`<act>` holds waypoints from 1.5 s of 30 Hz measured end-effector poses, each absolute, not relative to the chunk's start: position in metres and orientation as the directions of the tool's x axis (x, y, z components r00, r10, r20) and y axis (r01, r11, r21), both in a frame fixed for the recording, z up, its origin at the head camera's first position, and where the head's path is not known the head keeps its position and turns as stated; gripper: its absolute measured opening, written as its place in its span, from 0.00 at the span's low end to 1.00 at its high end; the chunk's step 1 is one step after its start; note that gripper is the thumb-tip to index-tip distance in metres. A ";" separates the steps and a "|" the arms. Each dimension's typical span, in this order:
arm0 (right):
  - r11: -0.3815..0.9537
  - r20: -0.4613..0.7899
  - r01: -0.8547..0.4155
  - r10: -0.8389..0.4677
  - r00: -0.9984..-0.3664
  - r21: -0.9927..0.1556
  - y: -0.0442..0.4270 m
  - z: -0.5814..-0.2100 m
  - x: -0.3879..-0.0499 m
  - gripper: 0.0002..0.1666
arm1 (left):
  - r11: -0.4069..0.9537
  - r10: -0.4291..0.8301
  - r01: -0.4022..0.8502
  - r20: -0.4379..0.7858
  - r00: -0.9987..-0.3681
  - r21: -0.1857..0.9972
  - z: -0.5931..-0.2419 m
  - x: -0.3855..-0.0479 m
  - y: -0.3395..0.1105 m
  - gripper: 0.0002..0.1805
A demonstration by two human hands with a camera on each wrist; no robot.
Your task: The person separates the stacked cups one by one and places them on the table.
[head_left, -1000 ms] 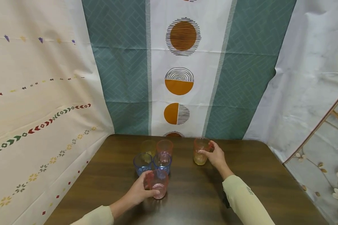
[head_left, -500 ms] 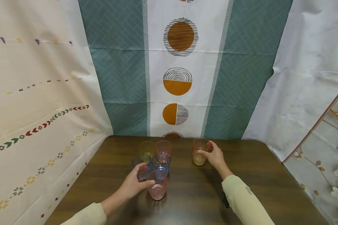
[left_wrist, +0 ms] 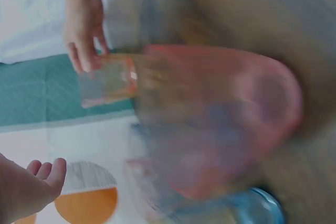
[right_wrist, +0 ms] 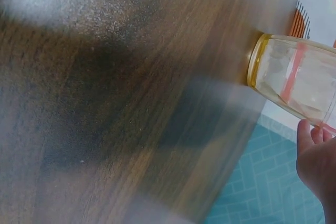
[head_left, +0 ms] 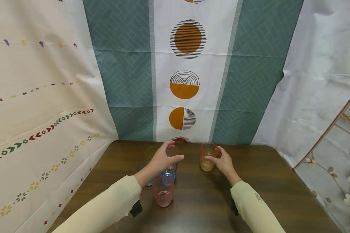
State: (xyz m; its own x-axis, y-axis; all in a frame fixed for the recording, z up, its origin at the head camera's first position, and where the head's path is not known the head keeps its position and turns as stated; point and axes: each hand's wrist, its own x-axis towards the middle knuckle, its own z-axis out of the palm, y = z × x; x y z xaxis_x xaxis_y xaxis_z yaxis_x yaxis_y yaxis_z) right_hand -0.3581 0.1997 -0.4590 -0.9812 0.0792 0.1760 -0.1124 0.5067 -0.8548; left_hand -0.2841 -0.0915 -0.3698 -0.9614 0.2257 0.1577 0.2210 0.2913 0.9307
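Note:
My left hand point(head_left: 161, 160) is in the air over a group of clear tinted cups, its fingers apart with nothing between them. In front of it stands a pink cup point(head_left: 163, 194), upright on the table. Behind that are two blue cups, the right one point(head_left: 169, 174) partly covered by the hand. A yellow cup point(head_left: 150, 151) and another pink cup point(head_left: 175, 151) show behind them, mostly hidden. To the right, my right hand point(head_left: 223, 162) holds stacked cups point(head_left: 207, 158), a reddish one inside a yellow-bottomed one. In the right wrist view, fingers point(right_wrist: 304, 137) touch the stack's side.
The dark wooden table point(head_left: 201, 207) ends at a hanging green-and-white cloth point(head_left: 131, 97) behind the cups. Patterned cloth point(head_left: 46, 155) borders the left side, and a floral cloth point(head_left: 332, 168) the right. The left wrist view is blurred.
My left hand has let go of the front pink cup, drawn back to the left, then moved forward and right over the other cups. My right hand keeps hold of the stacked cups.

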 end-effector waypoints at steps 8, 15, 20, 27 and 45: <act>0.506 0.174 -0.120 0.062 -0.983 -0.854 0.200 -0.456 -0.361 0.53 | 0.282 0.223 0.198 0.137 -0.965 0.939 -0.342 -0.307 -0.032 0.46; 0.489 0.167 -0.117 0.060 -0.984 -0.864 0.201 -0.457 -0.363 0.52 | 0.232 0.154 0.179 0.145 -0.977 0.956 -0.346 -0.328 0.009 0.45; 0.483 0.163 -0.112 0.065 -0.985 -0.869 0.203 -0.460 -0.362 0.53 | 0.248 0.090 0.170 0.152 -0.984 0.954 -0.358 -0.341 0.027 0.44; 0.522 0.154 -0.104 0.053 -0.987 -0.846 0.206 -0.468 -0.362 0.52 | 0.287 0.031 0.156 0.154 -0.988 0.945 -0.375 -0.351 0.041 0.43; 0.519 0.151 -0.103 0.052 -0.987 -0.849 0.202 -0.485 -0.358 0.40 | 0.363 0.048 0.130 0.121 -0.991 0.922 -0.424 -0.363 0.057 0.53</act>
State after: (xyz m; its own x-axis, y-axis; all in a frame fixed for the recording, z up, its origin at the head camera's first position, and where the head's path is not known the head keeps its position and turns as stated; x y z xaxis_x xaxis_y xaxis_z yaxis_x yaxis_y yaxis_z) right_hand -0.3580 0.2016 -0.4846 -0.9871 0.0519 0.1511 -0.1026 0.5188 -0.8487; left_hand -0.3626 0.0566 -0.4238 -0.9915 0.0480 0.1210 0.1302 0.3634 0.9225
